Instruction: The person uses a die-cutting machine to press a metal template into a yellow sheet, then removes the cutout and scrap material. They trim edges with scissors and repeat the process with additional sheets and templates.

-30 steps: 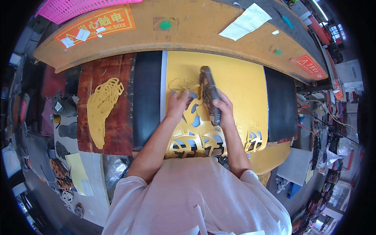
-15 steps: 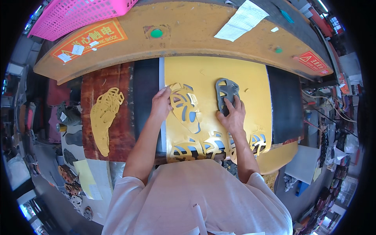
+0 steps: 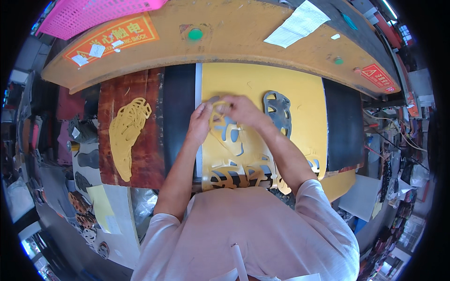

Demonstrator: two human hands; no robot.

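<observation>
While both hands meet over the middle of the yellow sheet, the left hand and the right hand each pinch the same freshly cut yellow lattice piece, fingers closed on its far edge, lifting it out of the sheet near the sheet's left side. Judgement: the piece looks thin and full of narrow bridges, so it should peel best if raised slowly and evenly from one end, both pinches kept close together, with the surrounding sheet left flat on the black bed; a sharp tug would likely tear a strut. The grey cutting die lies flat just to the right of the hands, apart from them, on uncut yellow material. Count: one die; one sheet in work; one lattice piece in hand; one stack of finished yellow lattice pieces on the red-brown board to the left, number within the stack not readable. Near edge of the sheet shows a row of cut-out openings; exact number unclear, partly hidden by the forearms. A pink basket sits far left.
</observation>
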